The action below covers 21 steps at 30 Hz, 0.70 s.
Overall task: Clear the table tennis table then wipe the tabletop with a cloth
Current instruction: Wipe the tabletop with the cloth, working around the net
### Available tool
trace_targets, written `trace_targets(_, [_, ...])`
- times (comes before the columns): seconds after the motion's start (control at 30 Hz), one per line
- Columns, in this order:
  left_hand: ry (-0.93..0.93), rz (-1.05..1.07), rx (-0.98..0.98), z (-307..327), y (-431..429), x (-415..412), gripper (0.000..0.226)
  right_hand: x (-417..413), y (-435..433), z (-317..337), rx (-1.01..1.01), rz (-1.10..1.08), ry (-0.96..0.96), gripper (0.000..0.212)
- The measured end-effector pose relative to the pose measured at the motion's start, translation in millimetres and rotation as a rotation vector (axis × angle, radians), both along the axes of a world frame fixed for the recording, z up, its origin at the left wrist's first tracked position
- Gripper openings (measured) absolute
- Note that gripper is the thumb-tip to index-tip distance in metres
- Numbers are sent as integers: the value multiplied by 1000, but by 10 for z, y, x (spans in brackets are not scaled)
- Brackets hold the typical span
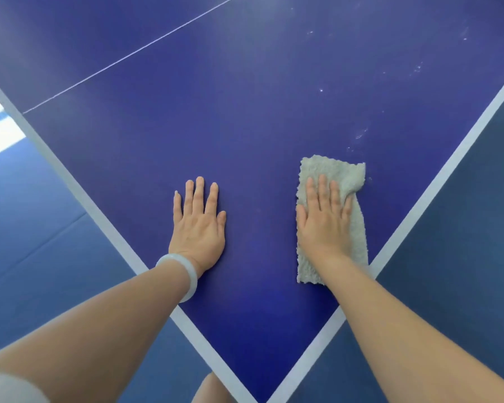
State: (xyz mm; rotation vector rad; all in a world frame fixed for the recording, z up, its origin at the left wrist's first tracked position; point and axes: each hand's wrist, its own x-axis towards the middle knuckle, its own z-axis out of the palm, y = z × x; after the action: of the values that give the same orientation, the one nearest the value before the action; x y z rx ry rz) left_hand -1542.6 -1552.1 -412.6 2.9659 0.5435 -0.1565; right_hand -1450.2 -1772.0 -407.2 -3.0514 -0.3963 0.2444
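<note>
Pressed flat with fingers spread, the right hand [325,222] pins a pale cloth [336,210] to the blue table tennis table [245,126] near its closest corner, by the right edge. Beside it the left hand [198,225], a pale bangle [181,274] on its wrist, lies palm-down on the bare surface, grasping nothing. Farther along the right edge, whitish smudges [361,132] mark the tabletop.

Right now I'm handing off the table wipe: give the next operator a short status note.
Left hand: flat on the bare tabletop, holding nothing.
Right hand: open, pressed flat on the grey cloth by the near corner.
Done: no items are in sight on the visible part of the table.
Left: whitish smudges beyond the cloth, toward the right edge, still need wiping.
</note>
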Motion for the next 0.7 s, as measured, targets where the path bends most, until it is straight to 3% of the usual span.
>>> trace_targets(0.13, [-19,-2,-6,2,13,1,62,-831,251,-14,94,396,-8,61])
trace_targets(0.23, [-42,5,-24,-6,8,7,61,-757,-39,-9,128,610,34,57])
trace_targets(0.3, [-45,11,-30,-17,1,5,61,-402,-400,-20,121,468,2,57])
trace_targets(0.4, [-44,15,-29,-22,-9,-3,61,128,-860,11,19,-46,21,59])
trace_targets(0.47, [-39,13,-18,-26,-6,-9,61,127,-813,11,-11,-182,26,59])
trace_targets(0.53, [-41,15,-17,-21,-9,-14,61,-152,-543,-5,45,-82,16,59])
trace_targets(0.7, [-40,18,-21,-17,-10,-5,61,-886,67,-9,66,400,20,59])
